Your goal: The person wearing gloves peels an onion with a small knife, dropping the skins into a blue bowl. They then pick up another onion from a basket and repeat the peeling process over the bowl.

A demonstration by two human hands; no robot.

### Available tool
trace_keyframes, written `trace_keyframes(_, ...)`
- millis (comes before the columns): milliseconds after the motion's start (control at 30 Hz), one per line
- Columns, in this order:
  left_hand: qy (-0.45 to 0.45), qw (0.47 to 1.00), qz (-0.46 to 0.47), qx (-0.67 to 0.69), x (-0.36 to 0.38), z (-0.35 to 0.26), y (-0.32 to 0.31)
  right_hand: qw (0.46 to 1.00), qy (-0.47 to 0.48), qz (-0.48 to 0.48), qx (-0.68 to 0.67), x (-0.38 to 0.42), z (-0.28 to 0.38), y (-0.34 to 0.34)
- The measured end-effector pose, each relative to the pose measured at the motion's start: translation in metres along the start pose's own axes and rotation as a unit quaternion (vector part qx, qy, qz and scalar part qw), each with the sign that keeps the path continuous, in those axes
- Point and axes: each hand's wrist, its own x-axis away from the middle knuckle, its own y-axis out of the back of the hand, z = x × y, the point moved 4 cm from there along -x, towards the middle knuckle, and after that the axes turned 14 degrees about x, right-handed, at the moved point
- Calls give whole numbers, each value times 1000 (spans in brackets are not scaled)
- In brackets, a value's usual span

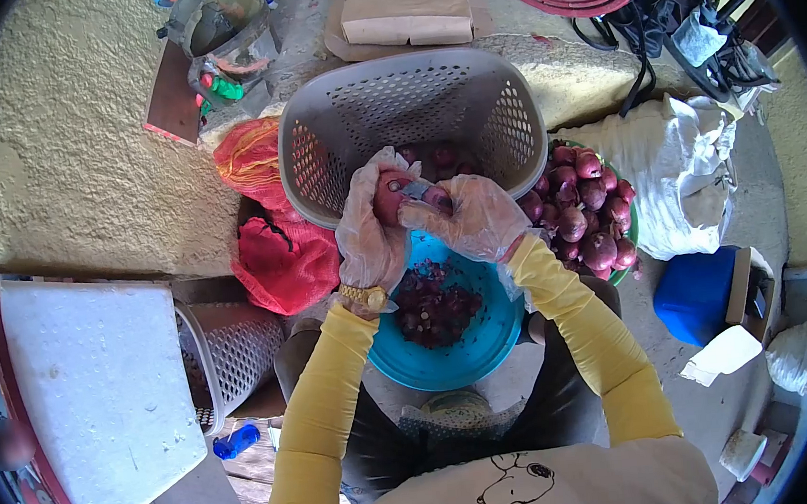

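My left hand [369, 218], in a clear plastic glove, is wrapped round a red onion [389, 198] above the front rim of the grey basket. Pressed close to the onion, my gloved right hand [477, 209] is closed on a small knife; its short grey blade [414, 190] shows against the onion, while the handle is hidden in the fingers. A purple piece [437, 198] shows by the right fingers, too small to name. Below both hands, a blue basin [441, 375] holds dark red onion peelings [436, 312].
The grey perforated basket [397, 72] has a few onions at its bottom. Right of it stands a green-rimmed container heaped with red onions [594, 197], beside a white sack [670, 166]. Red mesh bags [284, 262] lie left. A white foam box lid [99, 394] is farther left.
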Motion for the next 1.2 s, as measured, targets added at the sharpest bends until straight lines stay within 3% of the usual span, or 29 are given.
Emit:
trace_keyframes(100,-6,1000,7,7,-2,1,4,998,-35,49,1,-1,-1,1)
trace_keyframes(733,-8,1000,8,-16,-3,0,10,999,-33,37,-15,-2,-7,-6)
trace_keyframes(1133,35,999,11,18,1,3,6,999,-35,31,-26,-4,-17,-13)
trace_keyframes(1200,76,997,24,23,2,4,2,1000,19,-1,-5,-6,-17,-13)
